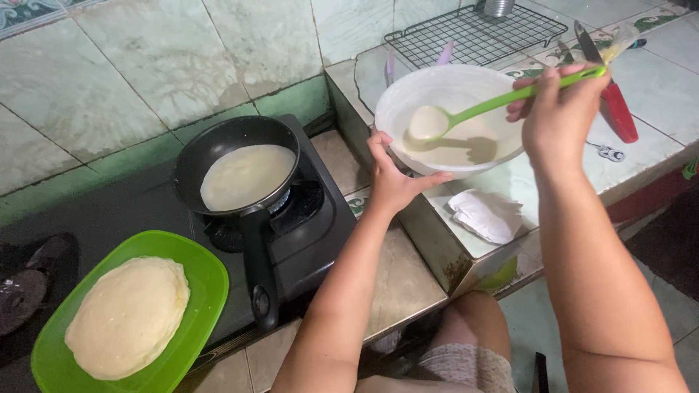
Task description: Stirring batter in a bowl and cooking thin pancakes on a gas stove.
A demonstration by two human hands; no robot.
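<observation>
My right hand (557,116) grips the handle of a green ladle (480,109), whose scoop rests in pale batter inside a white bowl (408,91). My left hand (393,175) holds the bowl's near rim with fingers spread. To the left a black frying pan (191,164) sits on a black gas stove (320,233); a thin pale crepe (247,175) covers its bottom. A green plate (196,276) at lower left carries a stack of cooked crepes (127,316).
A black wire cooling rack (473,33) lies behind the bowl on the tiled ledge. A red-handled knife (615,102) lies to the right. A crumpled white cloth (488,215) sits below the bowl. The pan's handle (258,273) points toward me. My knee (473,335) is below.
</observation>
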